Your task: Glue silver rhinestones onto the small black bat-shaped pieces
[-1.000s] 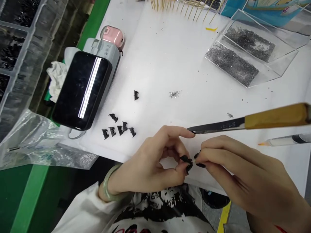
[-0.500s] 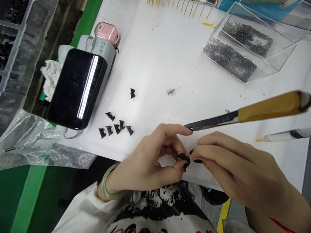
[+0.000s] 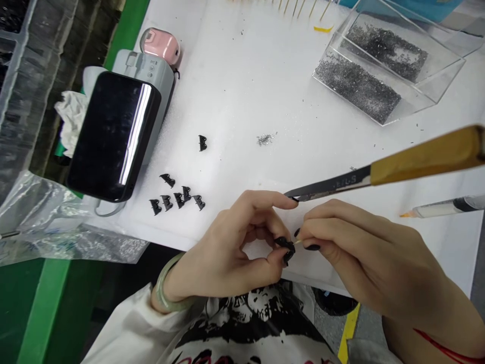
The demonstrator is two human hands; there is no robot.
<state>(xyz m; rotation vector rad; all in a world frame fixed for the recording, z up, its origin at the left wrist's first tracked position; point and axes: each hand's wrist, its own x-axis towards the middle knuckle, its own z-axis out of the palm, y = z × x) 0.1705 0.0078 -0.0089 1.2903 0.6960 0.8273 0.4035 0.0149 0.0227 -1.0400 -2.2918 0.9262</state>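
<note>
My left hand (image 3: 242,247) is closed, pinching a small black piece (image 3: 285,243) between thumb and finger. Its index finger is stretched out, with the fingertip at the tip of the yellow-handled tweezers (image 3: 341,181); what supports the tweezers I cannot tell. My right hand (image 3: 364,253) pinches a thin pale stick (image 3: 298,241) whose end meets the black piece; most of the stick is hidden by the fingers. Left of my hands, several small black bat-shaped pieces (image 3: 179,199) lie on the white surface, and a single one (image 3: 202,142) lies farther up.
A black-screened device (image 3: 113,136) and a pink case (image 3: 161,45) are at the left. Clear trays (image 3: 441,83) hold dark grains at upper right. A small pile of grains (image 3: 265,139) lies mid-table. An orange-tipped pen-like tool (image 3: 439,208) lies right.
The whole view has shifted slightly. The pale stick shows a little more between the right fingers and the black piece, which has turned a little. Both hands keep their pinch.
</note>
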